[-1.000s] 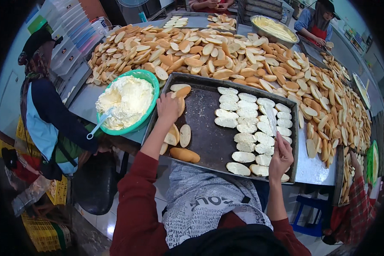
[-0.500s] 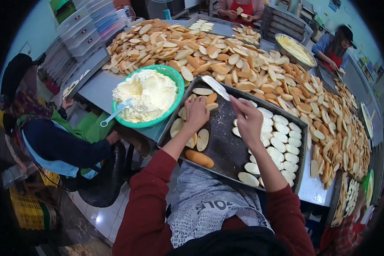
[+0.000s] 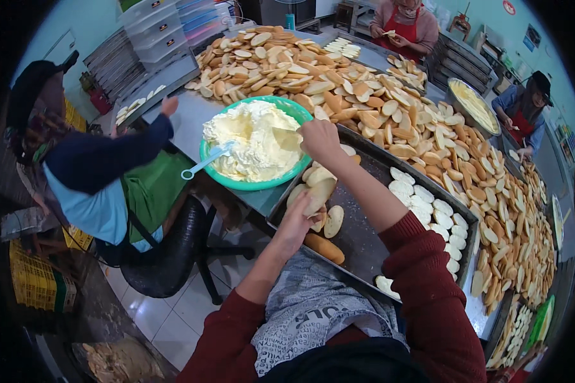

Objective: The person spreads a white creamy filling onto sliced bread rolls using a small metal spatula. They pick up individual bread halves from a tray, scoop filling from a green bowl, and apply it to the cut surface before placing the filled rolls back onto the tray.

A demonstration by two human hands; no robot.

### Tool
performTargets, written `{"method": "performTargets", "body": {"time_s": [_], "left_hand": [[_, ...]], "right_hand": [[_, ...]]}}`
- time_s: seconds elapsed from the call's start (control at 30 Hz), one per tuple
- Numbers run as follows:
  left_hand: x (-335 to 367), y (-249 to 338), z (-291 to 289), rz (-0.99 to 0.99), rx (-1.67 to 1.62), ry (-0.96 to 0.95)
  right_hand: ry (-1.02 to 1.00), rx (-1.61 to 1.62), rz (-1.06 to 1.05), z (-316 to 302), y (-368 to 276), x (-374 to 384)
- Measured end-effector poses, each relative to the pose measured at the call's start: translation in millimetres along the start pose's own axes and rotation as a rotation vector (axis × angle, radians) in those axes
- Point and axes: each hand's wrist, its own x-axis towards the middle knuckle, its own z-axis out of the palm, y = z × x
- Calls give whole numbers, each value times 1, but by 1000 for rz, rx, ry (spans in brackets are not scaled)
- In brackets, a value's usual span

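My right hand [image 3: 321,139] grips a spreading knife [image 3: 286,136], its blade dipped into the pale cream [image 3: 252,131] in a green bowl [image 3: 305,113]. In my left hand [image 3: 291,225] is an oval bread slice [image 3: 319,194], pale cut face up, held above the left part of a dark baking tray [image 3: 368,220]. Uncoated slices lie beneath and around that hand, with a brown-crusted bread piece [image 3: 324,247] near the tray's front. Rows of cream-coated slices [image 3: 442,219] fill the tray's right side, partly hidden by my right forearm.
A light-blue spatula [image 3: 206,161] leans over the bowl's left rim. Behind the tray spreads a big heap of bread slices [image 3: 370,105]. A co-worker in dark sleeves [image 3: 108,159] sits at left beside another tray [image 3: 140,105]; two more people work across the table.
My right hand has swung left from above the tray, bringing the knife into the cream. My left hand has lifted a slice. The co-worker at left has stretched an arm toward the table.
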Motion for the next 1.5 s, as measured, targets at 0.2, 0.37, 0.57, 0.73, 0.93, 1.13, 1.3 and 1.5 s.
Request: {"method": "performTargets", "body": {"time_s": [0.2,0.37,0.57,0.73,0.93,1.13,1.3,1.5], "left_hand": [[-11,-1,-22,40,-199,74],[-10,7,-20,66,-70,116],[-6,9,-29,119,-250,119],[-6,17,-22,117,-364,129],[-6,28,-21,150,-422,84],[-1,26,-4,152,-350,-1],[-1,20,18,107,-359,-75],[0,23,22,87,-416,-146]], "right_hand": [[-285,286,182,-19,-17,-3],[-490,741,419,-16,17,-4],[-551,1215,656,-30,37,-29],[-537,1501,709,-27,48,-54],[-256,1419,632,-53,23,-115],[287,1264,337,-47,1,-175],[439,1001,215,-42,-5,-190],[438,809,148,-48,0,-201]]}}
